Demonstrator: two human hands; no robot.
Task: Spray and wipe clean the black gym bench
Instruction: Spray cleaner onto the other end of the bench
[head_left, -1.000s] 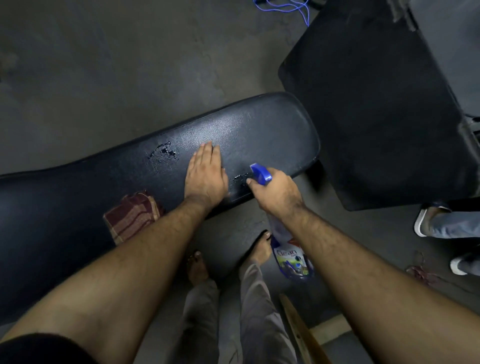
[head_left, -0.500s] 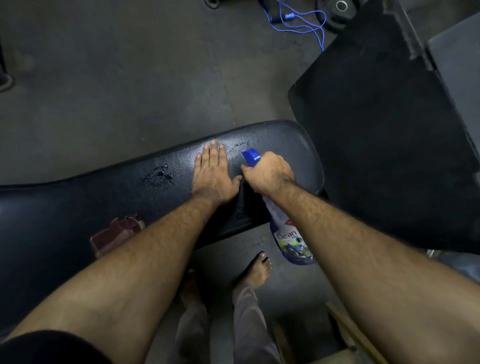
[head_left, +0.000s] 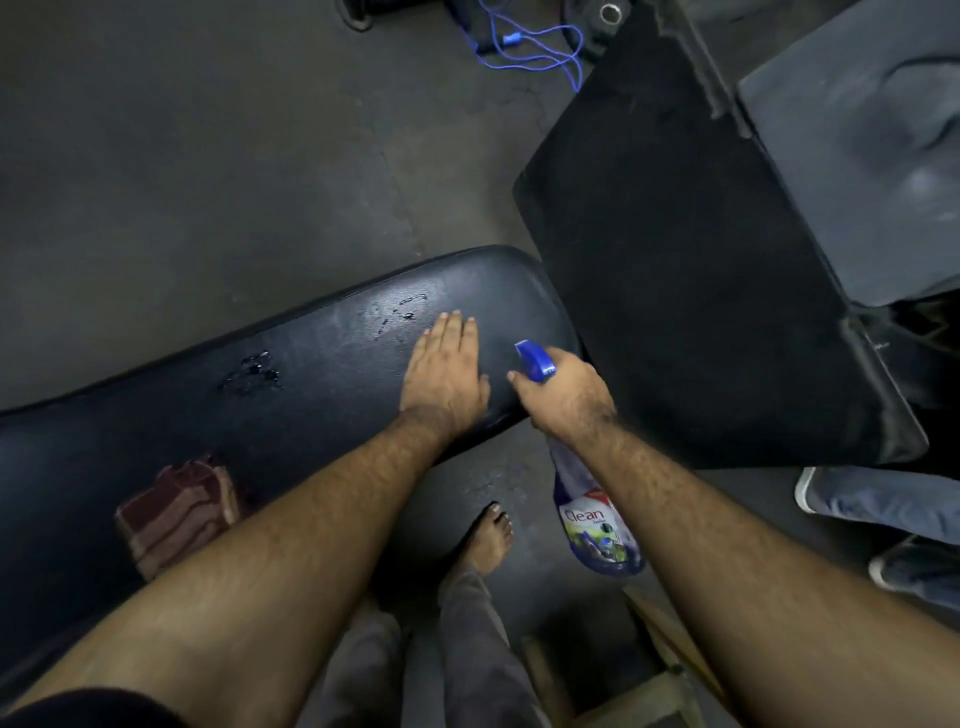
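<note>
Hands were both over the far end of the black gym bench (head_left: 322, 395), which ran across the concrete floor (head_left: 208, 156). The left hand (head_left: 445, 374) lay flat on the padding, fingers straight and together. The right hand (head_left: 566, 397) had its grip curled round the neck of a spray bottle (head_left: 597, 525), blue nozzle (head_left: 534, 358) aimed over the counter's end, the body hanging below the wrist. Wet spray patches (head_left: 252, 371) glistened on the vinyl. A striped cloth (head_left: 176, 512) sat on the near edge, well apart from both hands.
</note>
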